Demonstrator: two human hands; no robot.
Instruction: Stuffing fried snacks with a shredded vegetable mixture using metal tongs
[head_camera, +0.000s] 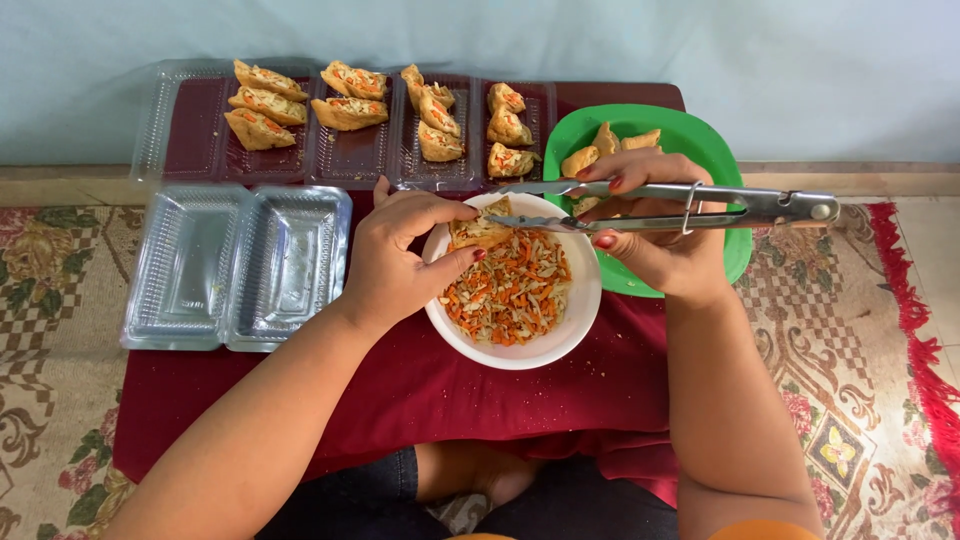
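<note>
Two clear hinged trays (236, 266), empty, beside left hand (395, 260).

Lighting: bright, even, diffuse daylight quality; no single source visible. Shadows: soft and short, one beneath the round white bowl of shredded vegetable filling (512, 345) on the dark red cloth surface (420, 395), another under the forearms. Glare: pale sheen on the empty clear plastic hinged tray (235, 265); thin highlights along the long metal tongs (690, 203). Focus: sharp across the centre; slight softness on the patterned carpet (50, 300) at the margins. Distortion: mild wide-angle bowing at the edges. Colour: saturated, natural.
</note>
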